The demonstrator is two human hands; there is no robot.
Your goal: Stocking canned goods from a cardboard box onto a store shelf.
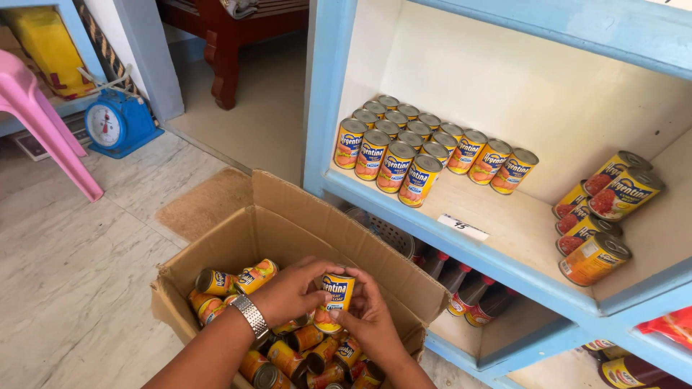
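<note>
Yellow can gripped upright between both hands, left hand and right hand, over the cardboard box at 6 o'clock; shelf at 1 o'clock partly stocked, plenty of cans left inside.

Both forearms come up from below and meet over the open cardboard box. The left hand — a metal watch strapped at its wrist — curls in from the box's left side, thumb and fingers wrapped round the yellow can. The right hand cups the same can from the box's right side, fingers bent, thumb pressed to the label. Both hands sit just above the box's inside — wrists bent slightly inward, palms facing each other.
</note>
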